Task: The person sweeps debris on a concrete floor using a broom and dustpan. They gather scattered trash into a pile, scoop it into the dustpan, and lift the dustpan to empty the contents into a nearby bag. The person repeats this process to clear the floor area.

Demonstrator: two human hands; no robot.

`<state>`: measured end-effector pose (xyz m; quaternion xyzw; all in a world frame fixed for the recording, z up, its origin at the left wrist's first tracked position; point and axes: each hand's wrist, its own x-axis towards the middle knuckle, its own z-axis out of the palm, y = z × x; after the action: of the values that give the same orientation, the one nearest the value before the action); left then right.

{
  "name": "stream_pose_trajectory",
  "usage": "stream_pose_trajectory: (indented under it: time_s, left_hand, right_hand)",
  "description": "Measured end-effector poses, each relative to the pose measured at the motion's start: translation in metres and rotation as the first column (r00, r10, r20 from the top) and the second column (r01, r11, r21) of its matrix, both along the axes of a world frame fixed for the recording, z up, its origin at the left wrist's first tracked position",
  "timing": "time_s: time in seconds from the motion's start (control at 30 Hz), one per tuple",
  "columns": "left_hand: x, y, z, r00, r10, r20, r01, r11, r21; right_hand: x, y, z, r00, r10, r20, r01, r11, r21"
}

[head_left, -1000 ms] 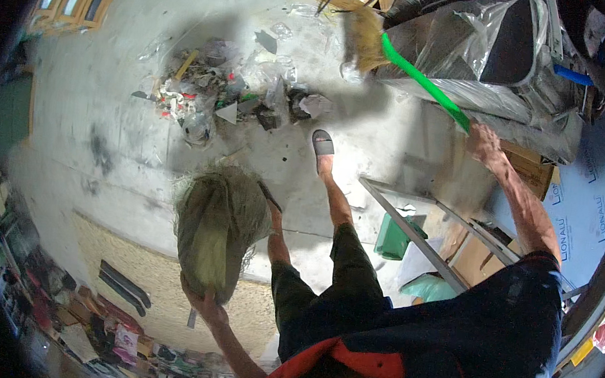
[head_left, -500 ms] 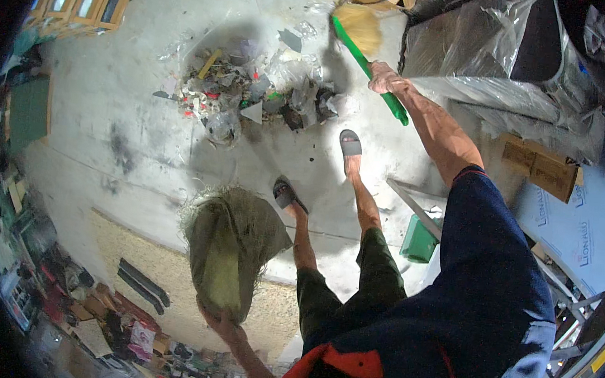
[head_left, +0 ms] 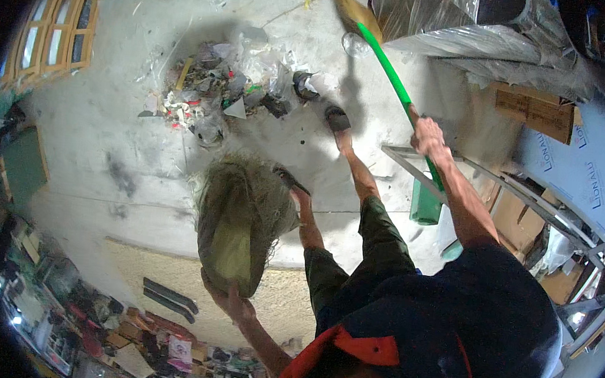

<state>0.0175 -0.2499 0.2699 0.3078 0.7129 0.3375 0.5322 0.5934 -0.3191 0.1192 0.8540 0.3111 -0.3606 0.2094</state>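
Pretty scruffy olive woven sack (head_left: 232, 212) here, loose strands fraying all over its far edge. Left hand (head_left: 236, 307) is clamped on its near end, forearm low. Hands are well apart; the right hand (head_left: 429, 137) is wrapped round the green handle of a broom (head_left: 388, 68), arm reaching forward. Bristles past that hand look kinda blurry. Can't see inside the sack. Farther out, ahead of the left hand: a rubbish heap (head_left: 236, 86), too jumbled to pick apart.

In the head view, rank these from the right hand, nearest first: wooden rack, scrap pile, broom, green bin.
1. Broom, held in the right hand.
2. Green bin, just below it in the picture.
3. Scrap pile, to its left.
4. Wooden rack, far upper left.
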Motion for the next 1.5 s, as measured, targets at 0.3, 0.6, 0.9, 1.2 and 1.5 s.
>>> stream_pose_trajectory:
  time_s: [0.3, 0.6, 0.9, 1.2, 1.5]
  left_hand:
    - [0.126, 0.093, 0.035, 0.955, -0.22, 0.201, 0.186, 0.967, 0.174]
    - [0.308, 0.19, 0.081, 0.924, -0.327, 0.2, 0.235, 0.896, 0.377]
    - [0.481, 0.283, 0.042, 0.764, -0.506, 0.401, 0.288, 0.822, 0.491]
    - [0.633, 0.31, -0.112, 0.836, -0.511, 0.201, 0.325, 0.756, 0.569]
    - [0.713, 0.253, -0.344, 0.789, -0.589, -0.175, 0.614, 0.772, 0.166]
  right_hand:
    - [-0.064, -0.024, -0.032, 0.86, 0.015, -0.51, 0.19, 0.918, 0.348]
    - [-0.038, -0.046, 0.003, 0.986, -0.082, -0.147, 0.142, 0.873, 0.467]
    - [0.025, -0.011, -0.104, 0.93, 0.031, -0.365, 0.075, 0.959, 0.272]
    - [-0.011, -0.055, 0.029, 0.768, -0.147, -0.623, 0.353, 0.91, 0.219]
    - [0.009, -0.07, 0.026, 0.759, -0.09, -0.644, 0.293, 0.932, 0.215]
